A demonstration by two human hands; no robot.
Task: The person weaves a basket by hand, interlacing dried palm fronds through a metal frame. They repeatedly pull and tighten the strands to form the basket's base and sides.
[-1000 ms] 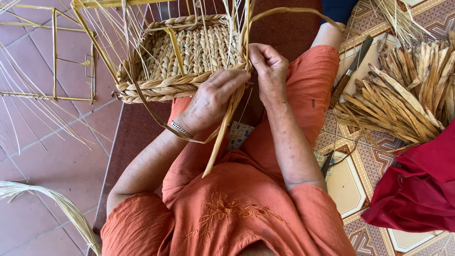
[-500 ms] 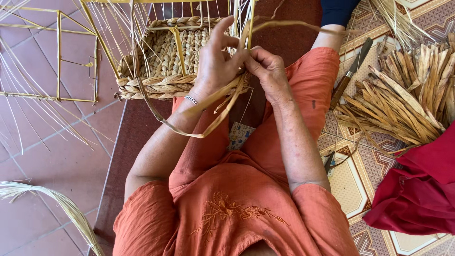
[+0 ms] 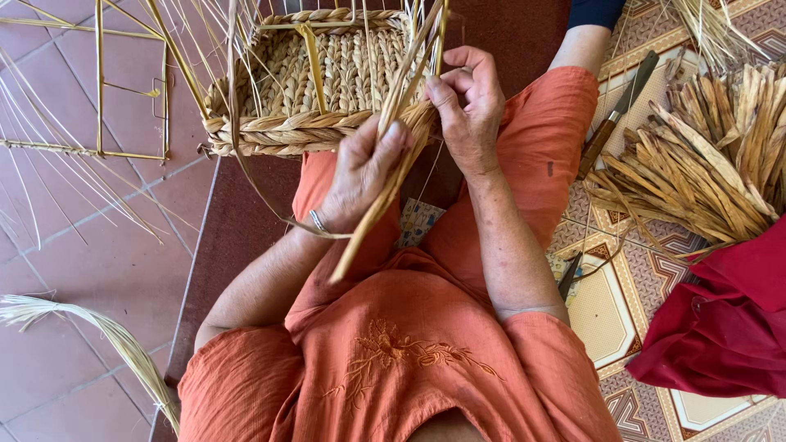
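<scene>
Woven basket [image 3: 319, 82] holds only loose upright strands. Left hand [image 3: 364, 168] and right hand [image 3: 471, 106] grips closed on reed strands [image 3: 393, 176] at basket's near corner.

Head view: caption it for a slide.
Both hands, left hand and right hand, weave straw strands into a basket.

Half-woven straw basket [image 3: 311, 90], upright strands [image 3: 401, 90]

1 head-worn camera, looking steeply down, close over lap and woven basket [image 3: 311, 82], probably seated
</scene>
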